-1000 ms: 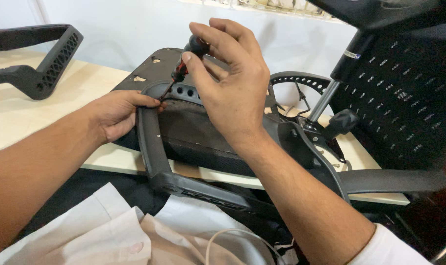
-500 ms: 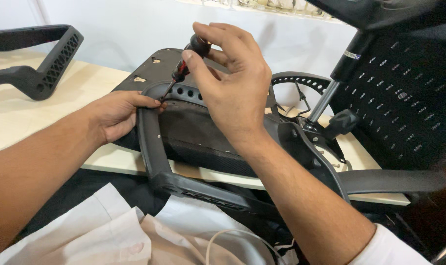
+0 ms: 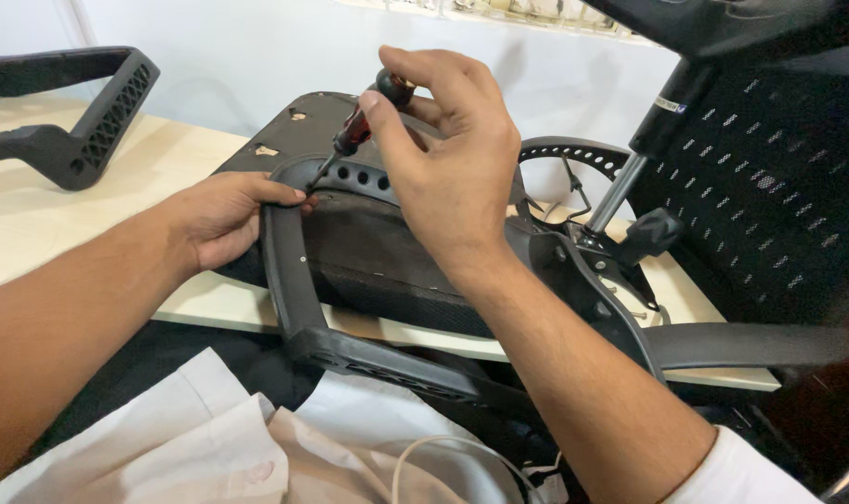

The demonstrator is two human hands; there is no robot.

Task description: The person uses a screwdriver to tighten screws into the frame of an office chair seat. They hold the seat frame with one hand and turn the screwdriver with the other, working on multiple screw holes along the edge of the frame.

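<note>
On the pale table point(image 3: 32, 233), head view: upturned black chair seat point(image 3: 387, 252) with armrest frame point(image 3: 284, 271), the left hand point(image 3: 224, 219) clamped on that frame and the right hand point(image 3: 448, 159) closed round a red-and-black screwdriver point(image 3: 359, 126), its tip set at the frame's top corner just beside the left fingers. Risk, as judged: the tip could slip off the screw and jab those fingers, being so near. Packages and signs: none seen; a small label, dark, sat on the gas cylinder point(image 3: 662, 107); spare armrest point(image 3: 79, 121) lay far left
</note>
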